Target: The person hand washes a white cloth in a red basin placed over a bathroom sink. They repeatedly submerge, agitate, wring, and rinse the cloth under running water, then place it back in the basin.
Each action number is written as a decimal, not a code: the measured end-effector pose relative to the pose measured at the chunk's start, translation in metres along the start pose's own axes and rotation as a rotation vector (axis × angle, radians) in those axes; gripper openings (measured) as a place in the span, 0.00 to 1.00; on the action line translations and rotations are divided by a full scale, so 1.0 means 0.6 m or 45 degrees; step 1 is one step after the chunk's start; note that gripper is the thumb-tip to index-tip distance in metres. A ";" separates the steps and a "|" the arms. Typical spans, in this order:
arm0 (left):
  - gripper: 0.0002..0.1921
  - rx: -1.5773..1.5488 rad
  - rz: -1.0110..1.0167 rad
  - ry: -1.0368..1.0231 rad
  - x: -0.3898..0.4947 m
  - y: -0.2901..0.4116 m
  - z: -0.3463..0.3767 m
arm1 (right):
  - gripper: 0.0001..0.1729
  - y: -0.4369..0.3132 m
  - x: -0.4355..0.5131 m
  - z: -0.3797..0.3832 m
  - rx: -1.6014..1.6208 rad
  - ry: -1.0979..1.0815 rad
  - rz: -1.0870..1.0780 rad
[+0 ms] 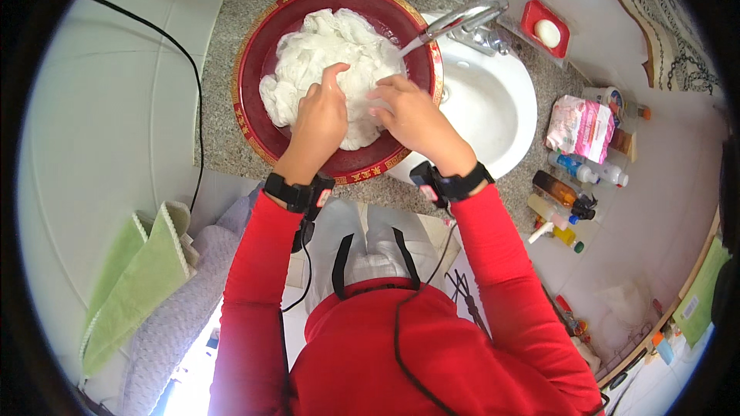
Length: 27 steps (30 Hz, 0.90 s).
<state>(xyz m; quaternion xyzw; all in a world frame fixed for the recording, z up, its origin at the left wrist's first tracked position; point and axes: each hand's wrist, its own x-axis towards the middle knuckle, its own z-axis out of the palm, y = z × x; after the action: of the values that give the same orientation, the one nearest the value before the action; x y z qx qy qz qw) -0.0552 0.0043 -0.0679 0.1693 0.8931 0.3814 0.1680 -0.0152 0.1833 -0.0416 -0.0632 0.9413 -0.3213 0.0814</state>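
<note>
A red basin with a gold patterned rim stands on the counter, partly over the white sink. Wet white lace-like fabric lies bunched in it, with some water around it. From the chrome faucet water runs onto the fabric's right side. My left hand is over the lower middle of the fabric, its index finger stretched out; whether it grips any cloth cannot be told. My right hand, slightly blurred, is at the fabric's right edge below the stream, fingers bent and spread, with nothing plainly held.
The white sink is right of the basin. A soap dish holds white soap. Along the right wall stand a pink and white washing powder bag and several bottles. A green towel hangs at left, near a black cable.
</note>
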 end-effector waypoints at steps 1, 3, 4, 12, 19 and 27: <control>0.28 -0.049 0.071 0.034 -0.004 -0.001 -0.001 | 0.12 0.001 -0.002 0.001 0.276 -0.010 0.030; 0.33 -0.136 0.256 0.105 -0.013 -0.005 0.000 | 0.13 0.006 -0.002 0.001 0.813 -0.055 0.101; 0.35 -0.563 0.178 0.000 -0.015 -0.011 0.001 | 0.14 0.011 -0.001 0.002 1.073 -0.081 0.125; 0.29 0.140 -0.161 -0.071 -0.026 -0.133 0.013 | 0.15 0.043 -0.010 0.073 0.058 -0.110 0.036; 0.30 -0.054 0.192 0.155 0.129 -0.219 -0.006 | 0.18 0.022 0.029 0.107 -0.117 -0.224 0.135; 0.25 0.505 0.124 -0.123 0.139 -0.161 0.063 | 0.13 0.134 -0.058 -0.034 0.314 0.472 0.462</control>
<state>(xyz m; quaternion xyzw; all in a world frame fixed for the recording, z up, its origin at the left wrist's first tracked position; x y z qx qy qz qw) -0.1297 0.0010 -0.1781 0.2604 0.9323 0.1970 0.1554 0.0096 0.2645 -0.0711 0.1765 0.8899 -0.4197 -0.0290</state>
